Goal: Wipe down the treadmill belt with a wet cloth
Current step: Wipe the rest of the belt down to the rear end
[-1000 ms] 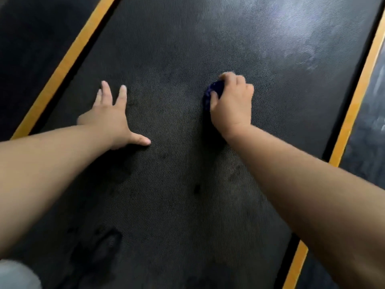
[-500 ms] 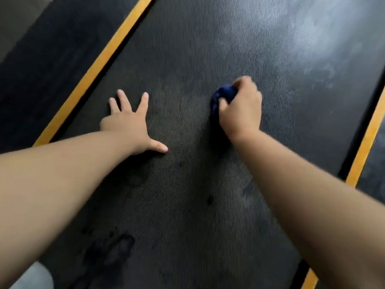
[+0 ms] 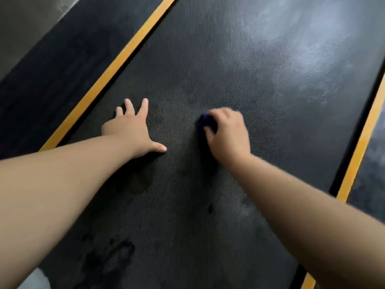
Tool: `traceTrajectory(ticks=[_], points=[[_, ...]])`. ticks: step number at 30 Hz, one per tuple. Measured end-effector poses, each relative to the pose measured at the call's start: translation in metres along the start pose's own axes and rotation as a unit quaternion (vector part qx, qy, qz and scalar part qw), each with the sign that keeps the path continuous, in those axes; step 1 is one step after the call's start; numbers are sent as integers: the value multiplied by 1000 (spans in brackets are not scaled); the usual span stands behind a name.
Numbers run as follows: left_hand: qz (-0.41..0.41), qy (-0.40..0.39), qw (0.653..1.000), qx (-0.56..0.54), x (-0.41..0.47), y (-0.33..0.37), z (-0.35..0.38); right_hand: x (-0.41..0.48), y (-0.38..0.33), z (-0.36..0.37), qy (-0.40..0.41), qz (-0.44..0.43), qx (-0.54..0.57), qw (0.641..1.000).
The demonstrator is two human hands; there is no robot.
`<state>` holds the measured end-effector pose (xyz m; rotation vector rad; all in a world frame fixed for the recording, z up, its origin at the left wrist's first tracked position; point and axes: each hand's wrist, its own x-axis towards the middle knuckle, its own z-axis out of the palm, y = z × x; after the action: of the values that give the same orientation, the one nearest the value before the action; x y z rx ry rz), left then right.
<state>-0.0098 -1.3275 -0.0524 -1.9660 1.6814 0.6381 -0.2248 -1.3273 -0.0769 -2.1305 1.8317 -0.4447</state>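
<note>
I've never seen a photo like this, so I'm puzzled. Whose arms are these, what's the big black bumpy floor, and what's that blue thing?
The camera sits on a person's head and looks down, so you see their own arms reaching out. The black bumpy surface is a treadmill belt, the moving strip that people run on. The orange stripes mark its two edges. The left hand lies flat on the belt with fingers spread, probably for support. The right hand is curled round a small blue cloth and holds it against the belt to wipe it. The darker blotches near the bottom look like wet marks.
</note>
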Motion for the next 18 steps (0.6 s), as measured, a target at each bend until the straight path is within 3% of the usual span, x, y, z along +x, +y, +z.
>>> traceTrajectory(ticks=[4,6,9,11,12,14,18], points=[[20,10,1000,-5,2,-20,3,-45,-14,14,-48,-135,33,989],[37,12,999,-25,-3,-27,11,-31,-6,13,-40,-150,17,988],[26,16,998,-57,-7,-32,19,18,11,5,24,-24,-21,999],[8,8,998,-54,-6,-31,16,45,16,-1,19,66,-57,996],[3,2,999,-45,-5,-30,14,46,12,-1,10,72,-69,995],[1,1,1000,-20,-3,-29,10,30,-3,6,-20,10,-61,998],[9,7,1000,19,-2,-34,7,-2,-8,16,-102,-244,-20,964]])
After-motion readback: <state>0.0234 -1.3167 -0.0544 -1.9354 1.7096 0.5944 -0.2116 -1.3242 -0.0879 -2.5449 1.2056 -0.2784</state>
